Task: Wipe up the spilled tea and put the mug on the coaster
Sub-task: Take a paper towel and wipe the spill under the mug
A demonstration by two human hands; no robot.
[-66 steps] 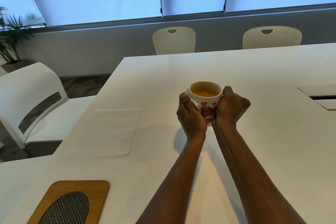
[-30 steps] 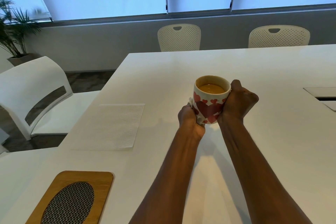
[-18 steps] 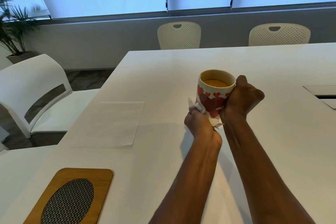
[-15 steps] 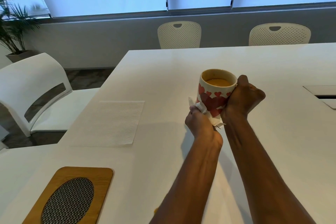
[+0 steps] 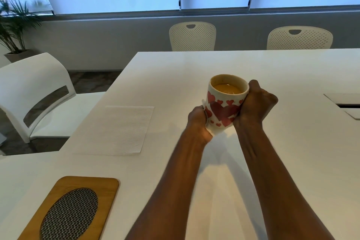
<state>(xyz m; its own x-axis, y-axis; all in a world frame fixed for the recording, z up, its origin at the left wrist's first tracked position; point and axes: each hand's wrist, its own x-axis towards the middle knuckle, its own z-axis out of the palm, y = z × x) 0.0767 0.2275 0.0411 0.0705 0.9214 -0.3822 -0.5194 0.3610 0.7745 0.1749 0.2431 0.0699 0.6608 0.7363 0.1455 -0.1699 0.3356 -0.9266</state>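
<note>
Two bare forearms stretch forward over the white table (image 5: 175, 76). The left hand (image 5: 197, 121) curls its fingers round a crumpled white tissue (image 5: 213, 132) and presses it against the lower left side of the white ceramic mug printed with red hearts (image 5: 224, 108). The right hand (image 5: 255, 103) wraps round the mug's right side, thumb up beside the rim. The mug leans slightly left with brown tea inside, and its base is hidden. Well apart, at the near left, lies the rectangular wooden coaster with an oval metal mesh (image 5: 74, 208). A flat white paper towel (image 5: 118, 129) lies between the coaster and the mug, near the table's left edge. Bare tabletop runs right to a recessed hatch (image 5: 342, 99).
</note>
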